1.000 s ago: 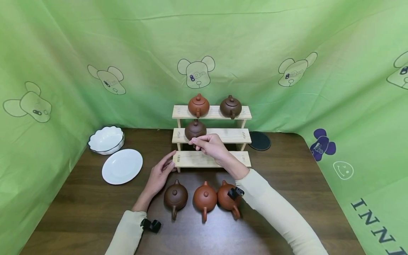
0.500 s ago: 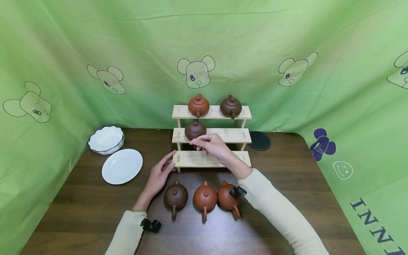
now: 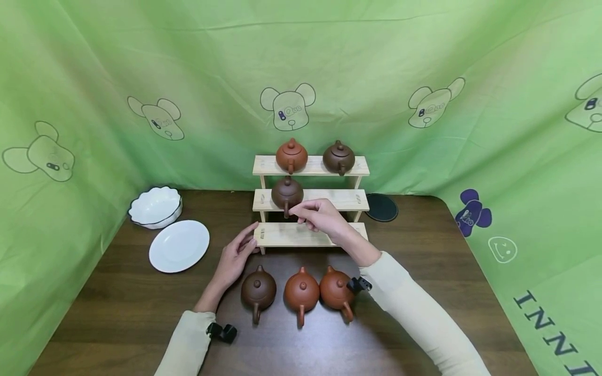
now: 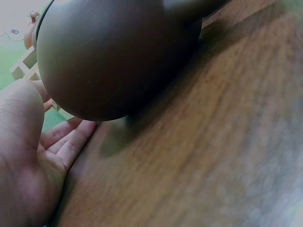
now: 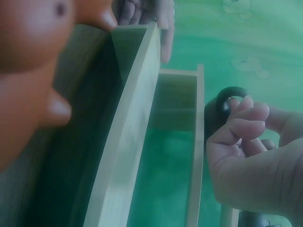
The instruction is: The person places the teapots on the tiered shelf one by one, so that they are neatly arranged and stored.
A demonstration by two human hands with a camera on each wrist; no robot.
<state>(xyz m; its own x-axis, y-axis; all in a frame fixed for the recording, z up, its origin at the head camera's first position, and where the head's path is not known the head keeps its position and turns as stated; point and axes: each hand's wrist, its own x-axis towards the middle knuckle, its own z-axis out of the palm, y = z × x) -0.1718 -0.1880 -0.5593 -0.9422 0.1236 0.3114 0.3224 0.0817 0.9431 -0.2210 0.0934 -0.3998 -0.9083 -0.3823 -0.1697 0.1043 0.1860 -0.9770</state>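
Observation:
A dark brown teapot (image 3: pixel 287 193) sits on the middle shelf of a wooden three-tier stand (image 3: pixel 296 235), its handle toward me. Just right of that handle is my right hand (image 3: pixel 324 216), thumb and fingers loosely bent. In the right wrist view its fingertips overlap the handle loop (image 5: pixel 229 94); contact is unclear. My left hand (image 3: pixel 235 256) holds the left end of the lowest shelf, with fingers on both sides of the board. Close to it, another dark brown teapot (image 3: pixel 258 289) stands on the table and fills much of the left wrist view.
On the top shelf are an orange-brown teapot (image 3: pixel 291 155) and a dark one (image 3: pixel 338 156). Two orange-brown teapots, a middle one (image 3: pixel 301 292) and a right one (image 3: pixel 336 290), stand in front. A white plate (image 3: pixel 178 246), scalloped bowl (image 3: pixel 155 207) and black round mat (image 3: pixel 382 207) lie around.
My right hand has shifted slightly right, and the teapot's handle is now uncovered in the head view. The teapot stays in place. My left hand keeps its place on the stand.

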